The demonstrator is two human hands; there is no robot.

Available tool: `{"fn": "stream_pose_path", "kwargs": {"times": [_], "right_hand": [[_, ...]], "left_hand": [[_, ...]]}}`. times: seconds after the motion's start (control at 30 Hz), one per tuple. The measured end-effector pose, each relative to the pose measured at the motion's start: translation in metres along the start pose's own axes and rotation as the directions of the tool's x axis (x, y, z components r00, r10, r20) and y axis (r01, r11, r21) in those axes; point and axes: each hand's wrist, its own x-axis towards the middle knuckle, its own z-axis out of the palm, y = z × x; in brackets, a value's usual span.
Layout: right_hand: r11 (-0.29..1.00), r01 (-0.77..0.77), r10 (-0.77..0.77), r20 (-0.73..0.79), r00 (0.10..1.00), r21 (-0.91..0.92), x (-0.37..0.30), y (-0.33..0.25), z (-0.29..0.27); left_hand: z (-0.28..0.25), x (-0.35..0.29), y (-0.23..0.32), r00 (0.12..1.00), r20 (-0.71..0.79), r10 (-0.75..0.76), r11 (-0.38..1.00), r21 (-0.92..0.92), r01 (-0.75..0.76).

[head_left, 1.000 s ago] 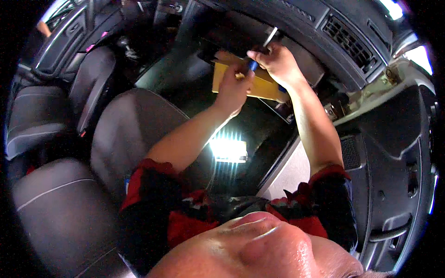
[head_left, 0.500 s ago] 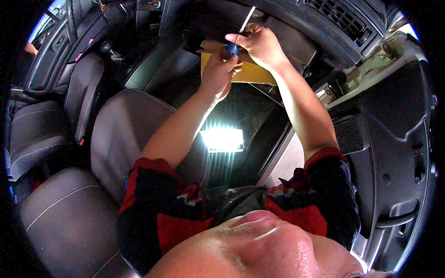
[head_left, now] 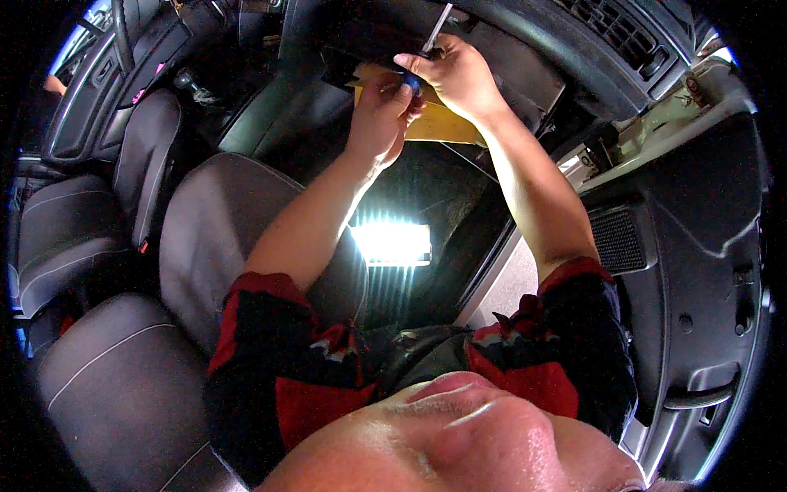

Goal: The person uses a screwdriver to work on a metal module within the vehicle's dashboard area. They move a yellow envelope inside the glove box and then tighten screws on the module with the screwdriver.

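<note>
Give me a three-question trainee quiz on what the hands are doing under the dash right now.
1. True or false: both hands are raised to the underside of the dashboard.
2. Which hand grips the screwdriver nearer its metal shaft? A) left hand B) right hand
3. What lights the footwell?

Key
1. True.
2. B: the right hand is by the shaft; the left hand pinches the blue handle end.
3. A rectangular work light on the floor.

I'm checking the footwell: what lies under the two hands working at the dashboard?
Beneath the left hand and right hand sits a yellow flat sheet, then a bright rectangular work lamp on the dark floor. The hands cover part of the sheet.
</note>
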Motion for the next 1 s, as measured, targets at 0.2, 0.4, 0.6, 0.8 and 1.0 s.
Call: {"fn": "stream_pose_path", "kwargs": {"times": [0.2,0.4,0.6,0.8,1.0], "right_hand": [[0.909,0.171,-0.226,0.106,0.968,0.38,0.016,0.041,0.001],[0.995,-0.04,0.039,0.015,0.999,0.097,0.005,0.011,-0.001],[0.962,-0.006,-0.045,0.181,0.983,0.273,0.011,0.019,-0.003],[0.979,0.062,-0.085,0.112,0.99,0.195,0.012,0.015,0.002],[0.934,0.011,-0.072,0.156,0.985,0.357,0.014,0.024,0.002]], "left_hand": [[-0.009,0.002,0.017,0.926,0.156,-0.343,0.92,-0.146,0.365],[0.006,-0.002,-0.002,0.994,-0.022,-0.104,0.991,-0.084,0.102],[0.0,-0.003,0.015,0.941,0.238,-0.241,0.932,-0.214,0.292],[-0.005,-0.004,0.009,0.995,0.033,-0.091,0.99,-0.103,0.094],[0.011,-0.009,0.02,0.983,-0.03,-0.182,0.963,-0.209,0.172]]}}
